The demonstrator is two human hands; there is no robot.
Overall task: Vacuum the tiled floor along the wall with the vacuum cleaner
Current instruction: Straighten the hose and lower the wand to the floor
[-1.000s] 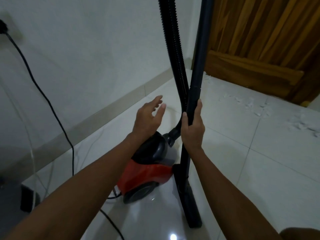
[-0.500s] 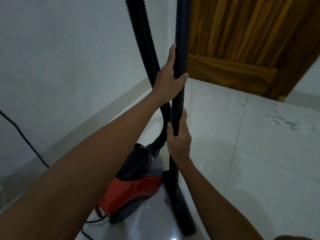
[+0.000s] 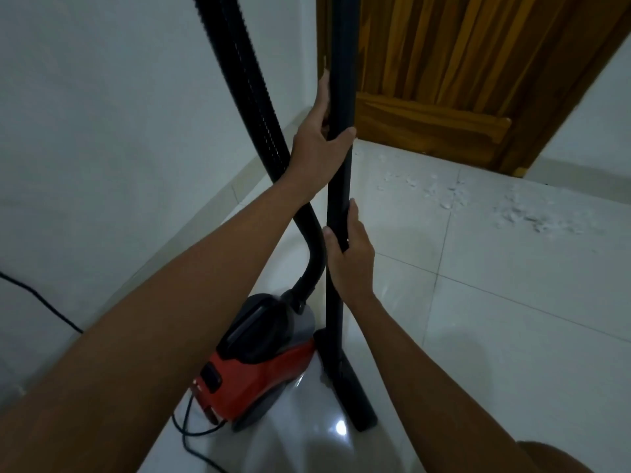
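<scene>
Left hand, right hand grip wand; door beyond.

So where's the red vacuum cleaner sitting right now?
The vacuum cleaner sits on the tiled floor low in the head view, just left of the upright tube and near the wall.

Glossy white floor tiles, matt black plastic wand, ribbed hose, grained wooden door.

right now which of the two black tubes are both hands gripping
The smooth straight wand, held by the left hand above the right hand. The ribbed hose curving to the red canister goes ungripped.
</scene>
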